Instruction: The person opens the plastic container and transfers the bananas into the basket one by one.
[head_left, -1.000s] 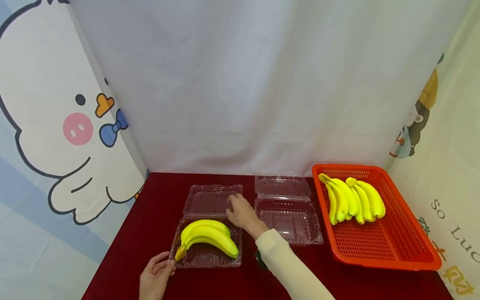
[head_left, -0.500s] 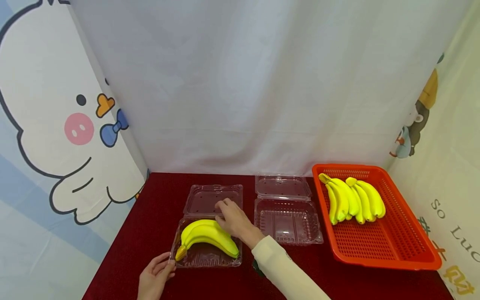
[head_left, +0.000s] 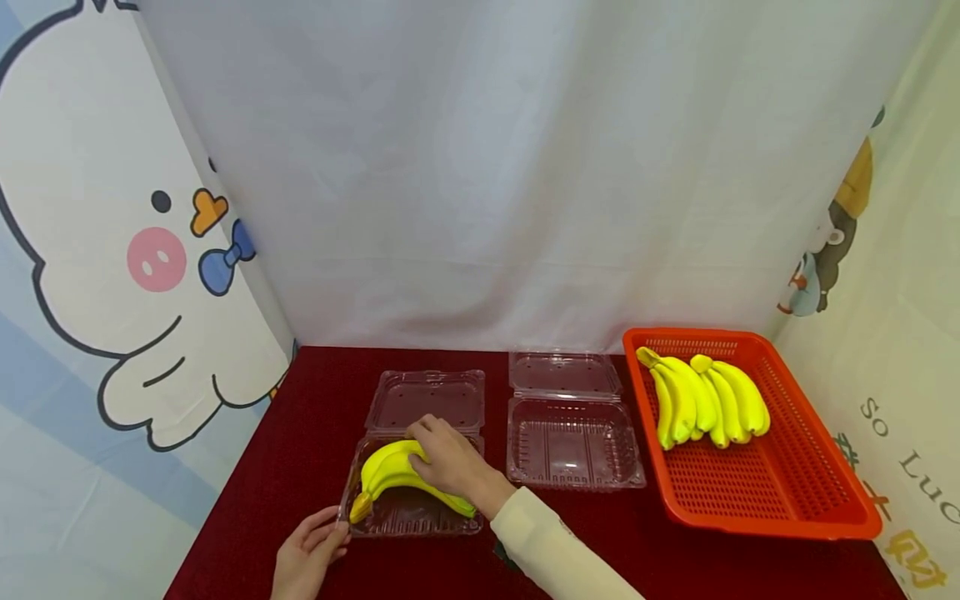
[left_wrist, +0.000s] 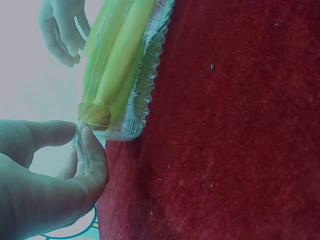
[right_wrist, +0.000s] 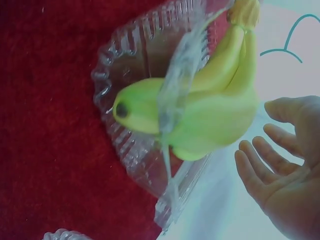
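A bunch of yellow bananas point(head_left: 384, 468) lies in the base of a clear plastic clamshell box point(head_left: 411, 525). The box's lid point(head_left: 427, 400) is folded back flat behind it. At the near left corner, my left hand point(head_left: 306, 552) pinches the box's rim between thumb and fingers, as the left wrist view shows beside the brown stem point(left_wrist: 95, 116). Over the right part of the bunch hovers my right hand point(head_left: 448, 460), hiding some of it in the head view. In the right wrist view the right hand point(right_wrist: 287, 172) has loosely bent fingers, apart from the bananas.
To the right stands a second clear clamshell box point(head_left: 573, 454), lid back, nothing in it. A red plastic basket point(head_left: 795, 525) farther right holds more banana bunches point(head_left: 705, 400). Dark red cloth point(head_left: 262, 483) covers the table, with a white curtain point(head_left: 465, 208) behind.
My right hand has moved left and toward me, from beside the lid to above the bananas. The left hand has stayed at the box's corner.
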